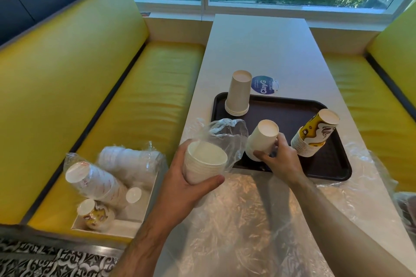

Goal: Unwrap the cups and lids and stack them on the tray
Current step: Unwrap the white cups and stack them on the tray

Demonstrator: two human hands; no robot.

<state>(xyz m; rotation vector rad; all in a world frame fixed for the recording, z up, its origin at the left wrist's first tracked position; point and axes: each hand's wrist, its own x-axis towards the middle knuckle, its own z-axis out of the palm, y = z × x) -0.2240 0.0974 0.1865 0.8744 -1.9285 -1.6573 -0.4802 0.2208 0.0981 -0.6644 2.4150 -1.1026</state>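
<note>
A dark brown tray lies on the white table. On it stand an upside-down stack of plain cups at the far left corner and an upside-down yellow patterned stack at the right. My right hand grips a small upside-down stack of white cups at the tray's near edge. My left hand holds a nested stack of white cups, mouth up, with its clear plastic wrap peeled back behind it.
A white box on the yellow bench at the left holds wrapped cup sleeves, wrapped lids and a patterned cup pack. Loose clear plastic covers the table's near end. A round blue sticker lies beyond the tray.
</note>
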